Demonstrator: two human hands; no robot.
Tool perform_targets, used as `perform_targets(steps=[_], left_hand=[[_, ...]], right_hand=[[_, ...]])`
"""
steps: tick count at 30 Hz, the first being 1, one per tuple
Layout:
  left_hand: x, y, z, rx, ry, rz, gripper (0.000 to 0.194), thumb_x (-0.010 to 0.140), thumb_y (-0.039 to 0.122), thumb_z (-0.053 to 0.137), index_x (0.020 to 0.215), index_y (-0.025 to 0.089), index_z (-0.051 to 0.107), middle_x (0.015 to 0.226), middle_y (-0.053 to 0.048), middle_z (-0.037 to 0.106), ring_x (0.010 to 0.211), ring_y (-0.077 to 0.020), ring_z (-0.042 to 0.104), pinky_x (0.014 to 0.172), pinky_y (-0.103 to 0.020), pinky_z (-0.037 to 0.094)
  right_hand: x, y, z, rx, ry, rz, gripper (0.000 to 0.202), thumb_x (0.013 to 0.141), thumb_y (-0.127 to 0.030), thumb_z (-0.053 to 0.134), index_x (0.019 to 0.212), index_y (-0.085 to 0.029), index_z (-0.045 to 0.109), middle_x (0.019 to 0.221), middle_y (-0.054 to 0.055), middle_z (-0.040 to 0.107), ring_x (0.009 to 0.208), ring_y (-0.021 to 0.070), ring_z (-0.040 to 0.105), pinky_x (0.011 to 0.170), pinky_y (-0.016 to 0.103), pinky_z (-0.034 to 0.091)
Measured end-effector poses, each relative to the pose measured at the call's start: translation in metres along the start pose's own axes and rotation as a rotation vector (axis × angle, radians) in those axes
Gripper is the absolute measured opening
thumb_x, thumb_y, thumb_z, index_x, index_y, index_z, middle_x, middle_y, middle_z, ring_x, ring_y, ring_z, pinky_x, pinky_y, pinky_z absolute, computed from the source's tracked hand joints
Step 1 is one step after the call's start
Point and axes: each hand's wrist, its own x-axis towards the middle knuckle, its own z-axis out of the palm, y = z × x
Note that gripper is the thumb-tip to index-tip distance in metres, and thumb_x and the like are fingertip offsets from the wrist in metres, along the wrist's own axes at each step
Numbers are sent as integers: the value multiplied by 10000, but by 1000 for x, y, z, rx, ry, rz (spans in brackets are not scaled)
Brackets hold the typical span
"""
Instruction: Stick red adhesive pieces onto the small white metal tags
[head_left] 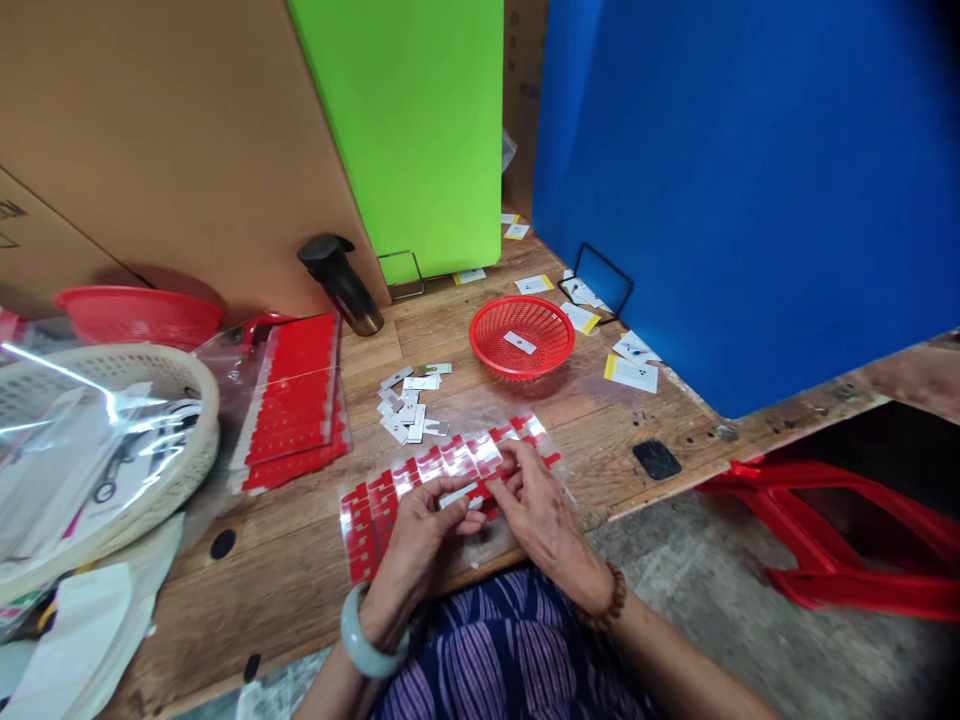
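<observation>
My left hand (421,522) is closed, with a small flat whitish plate (459,495) between its thumb and fingers. Just right of it, my right hand (538,508) has its thumb and index finger bent together over the sheet of red stickers (381,492). Whatever is at those fingertips is too small to make out. The clear-backed sheet lies flat on the table beneath both hands, its red shapes in rows. Beyond it lies a loose pile of similar small metal plates (410,400). One more plate (520,343) rests in the red basket (480,345).
Red sheets (296,385) lie stacked at left, near a pale basket (206,400) holding bagged papers. A dark flask (343,285) stands by the cardboard (187,150). Green (412,130) and blue boards (735,200) rise behind. A red stool (825,500) stands at right.
</observation>
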Motion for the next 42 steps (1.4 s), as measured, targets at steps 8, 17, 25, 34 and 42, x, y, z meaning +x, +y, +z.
perform_targets(steps=[8, 17, 25, 34, 42], left_hand=[[-3, 2, -1, -28, -6, -27, 417, 618, 192, 791, 974, 78, 606, 623, -85, 720, 552, -139, 681, 596, -199, 544], [-8, 8, -5, -19, -54, 3, 406, 621, 206, 782, 963, 55, 624, 694, -101, 730, 552, -116, 664, 559, -172, 527], [-9, 9, -14, -37, 5, 38, 385, 633, 221, 778, 955, 84, 617, 636, -82, 717, 539, -132, 664, 572, -199, 530], [1, 0, -22, -167, 89, 106, 481, 709, 342, 727, 1099, 135, 535, 874, -101, 706, 724, -165, 687, 687, -277, 547], [13, -23, -28, -202, 63, 56, 521, 590, 383, 805, 990, 124, 592, 922, -113, 683, 782, -166, 670, 735, -273, 523]], right_hand=[[7, 0, -5, 299, -289, 158, 216, 892, -377, 451, 909, -193, 563, 588, -50, 513, 471, 91, 497, 465, 206, 366], [15, -6, 5, 552, -479, 306, 304, 801, -466, 556, 771, -164, 535, 484, -62, 540, 388, 70, 476, 451, 196, 348], [15, -8, 13, 659, -518, 324, 376, 806, -535, 546, 827, -161, 522, 575, -28, 621, 454, 84, 567, 477, 192, 408], [52, -15, 4, 871, -216, 314, 271, 683, -333, 754, 787, -166, 568, 615, -28, 655, 456, 61, 557, 461, 161, 427], [110, -17, 24, 355, -120, -6, 294, 879, -439, 467, 1002, -188, 559, 860, 38, 666, 598, 119, 610, 586, 269, 513]])
